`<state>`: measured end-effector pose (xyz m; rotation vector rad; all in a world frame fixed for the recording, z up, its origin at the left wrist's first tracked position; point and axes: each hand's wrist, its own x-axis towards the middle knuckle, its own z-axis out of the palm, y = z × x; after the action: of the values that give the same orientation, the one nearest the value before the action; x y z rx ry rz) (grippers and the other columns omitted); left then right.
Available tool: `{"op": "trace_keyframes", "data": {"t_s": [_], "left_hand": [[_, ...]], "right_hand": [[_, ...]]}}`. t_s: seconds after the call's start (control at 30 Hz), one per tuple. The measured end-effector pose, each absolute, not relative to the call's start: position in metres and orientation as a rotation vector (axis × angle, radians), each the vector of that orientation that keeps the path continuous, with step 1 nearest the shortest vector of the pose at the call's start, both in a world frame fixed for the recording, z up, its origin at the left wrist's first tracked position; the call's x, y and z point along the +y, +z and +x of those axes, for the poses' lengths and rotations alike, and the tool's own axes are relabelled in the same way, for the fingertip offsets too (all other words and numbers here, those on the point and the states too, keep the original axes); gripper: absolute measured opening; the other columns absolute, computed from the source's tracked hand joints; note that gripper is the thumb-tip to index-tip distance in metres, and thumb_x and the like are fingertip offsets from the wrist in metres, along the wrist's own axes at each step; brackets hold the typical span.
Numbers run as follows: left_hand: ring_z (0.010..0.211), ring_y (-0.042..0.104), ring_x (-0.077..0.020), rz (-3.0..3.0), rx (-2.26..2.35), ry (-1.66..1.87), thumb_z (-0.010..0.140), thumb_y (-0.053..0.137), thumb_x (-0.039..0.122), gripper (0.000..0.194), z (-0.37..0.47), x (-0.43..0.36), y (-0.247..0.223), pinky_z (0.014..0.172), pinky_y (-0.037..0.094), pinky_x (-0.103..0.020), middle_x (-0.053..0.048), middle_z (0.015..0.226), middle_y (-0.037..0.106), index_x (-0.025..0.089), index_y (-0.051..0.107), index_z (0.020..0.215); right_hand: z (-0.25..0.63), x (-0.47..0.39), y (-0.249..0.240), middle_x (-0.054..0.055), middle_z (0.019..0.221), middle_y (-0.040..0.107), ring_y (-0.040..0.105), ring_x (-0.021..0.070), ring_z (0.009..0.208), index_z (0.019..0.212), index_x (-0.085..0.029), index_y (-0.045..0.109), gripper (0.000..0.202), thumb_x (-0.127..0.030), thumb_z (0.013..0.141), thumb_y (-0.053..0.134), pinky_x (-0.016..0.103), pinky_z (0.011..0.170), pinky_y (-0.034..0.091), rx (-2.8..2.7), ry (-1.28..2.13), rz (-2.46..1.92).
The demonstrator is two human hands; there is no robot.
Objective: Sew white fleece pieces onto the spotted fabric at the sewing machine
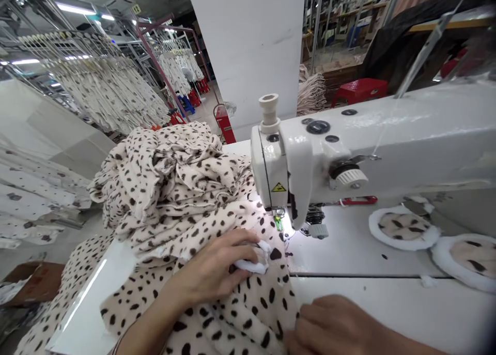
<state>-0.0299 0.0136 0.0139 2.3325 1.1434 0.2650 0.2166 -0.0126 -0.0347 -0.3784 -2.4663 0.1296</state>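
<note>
Curled right hand (329, 324) by spotted plush (256, 308), left hand (219, 262) around fluffy-rimmed patch (252, 266)

White pillar (251, 50) at back; red stool (362, 89) to right; hanging garments (110, 86) far left; cardboard box (41, 287) below them.

Fabric (178, 182): pale beige-pink, scattered with irregular dark brown spots. Patch (251, 266), under the left hand (227, 259): white edge. Discs, two: near one (470, 259) and far one (403, 226), each with white rim, beige-pink centre, dark brown spots. Sewing machine (406, 143): glossy white; label (278, 188) yellow with black marking; caps (318, 127) black; top knob (268, 107) cream. Worktop (356, 303): white. Tool handle (360, 200): red. Stool (360, 90): red. Pillar (251, 50): plain white. Hanging garments (104, 86): white, dark-spotted. Rail (165, 75): dusky pink. Carton (39, 288): brown. Folded stack (312, 94): pale pink.
</note>
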Motion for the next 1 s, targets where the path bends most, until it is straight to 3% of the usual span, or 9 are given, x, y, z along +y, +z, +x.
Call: {"op": "trace_keyframes", "data": {"t_s": [0.13, 0.23, 0.33, 0.5, 0.8, 1.0], "left_hand": [[0.118, 0.056, -0.0249, 2.295, 1.126, 0.308, 0.088, 0.062, 0.016, 0.012, -0.03, 0.015, 0.014, 0.097, 0.048, -0.037, -0.009, 0.127, 0.06, 0.021, 0.067, 0.098], [0.114, 0.059, -0.0248, 2.346, 1.125, 0.369, 0.089, 0.061, 0.018, 0.012, -0.029, 0.014, 0.012, 0.093, 0.05, -0.036, -0.01, 0.125, 0.061, 0.02, 0.067, 0.099], [0.112, 0.06, -0.0242, 2.496, 1.132, 0.547, 0.092, 0.056, 0.017, 0.013, -0.022, 0.013, 0.009, 0.091, 0.052, -0.036, -0.013, 0.121, 0.064, 0.019, 0.066, 0.101], [0.09, 0.062, -0.0205, 2.934, 1.006, 0.904, 0.089, 0.052, 0.002, 0.015, -0.001, 0.01, 0.002, 0.079, 0.056, -0.035, -0.009, 0.089, 0.069, 0.012, 0.063, 0.091], [0.115, 0.054, -0.0259, 2.803, 1.054, 0.348, 0.09, 0.055, 0.011, 0.01, 0.001, 0.007, 0.015, 0.095, 0.053, -0.043, -0.012, 0.123, 0.059, 0.016, 0.064, 0.091], [0.109, 0.058, -0.0213, 2.79, 1.053, 0.64, 0.089, 0.057, 0.009, 0.012, 0.004, 0.012, 0.0, 0.094, 0.053, -0.037, -0.009, 0.112, 0.062, 0.017, 0.063, 0.095]], "right_hand": [[0.225, 0.004, -0.017, 0.007, 0.088, 0.068, 0.061, 0.0158, 0.078, 0.104, -0.016, 0.067, 0.024, -0.024, 0.096, 0.046, 0.028, 0.071, 0.048, -2.353, 0.268, -0.57], [0.228, 0.0, -0.013, 0.002, 0.071, 0.064, 0.058, 0.0124, 0.066, 0.094, -0.021, 0.068, 0.027, -0.032, 0.099, 0.044, 0.025, 0.068, 0.047, -2.472, 0.439, -0.448], [0.221, -0.012, -0.023, 0.001, 0.065, 0.06, 0.057, 0.0123, 0.064, 0.09, -0.019, 0.067, 0.022, -0.028, 0.097, 0.048, 0.024, 0.065, 0.045, -2.441, 0.383, -0.446], [0.2, -0.02, -0.049, 0.002, 0.075, 0.065, 0.061, 0.0145, 0.075, 0.088, -0.018, 0.065, 0.014, -0.016, 0.091, 0.052, 0.026, 0.064, 0.044, -2.364, 0.12, -0.499], [0.194, -0.018, -0.064, -0.001, 0.073, 0.064, 0.059, 0.0135, 0.071, 0.087, -0.017, 0.066, 0.01, -0.015, 0.089, 0.056, 0.028, 0.058, 0.041, -2.345, 0.074, -0.504], [0.192, -0.014, -0.067, -0.001, 0.069, 0.061, 0.054, 0.0129, 0.064, 0.075, -0.019, 0.061, 0.017, -0.009, 0.087, 0.053, 0.028, 0.053, 0.038, -2.336, 0.055, -0.496]]}}
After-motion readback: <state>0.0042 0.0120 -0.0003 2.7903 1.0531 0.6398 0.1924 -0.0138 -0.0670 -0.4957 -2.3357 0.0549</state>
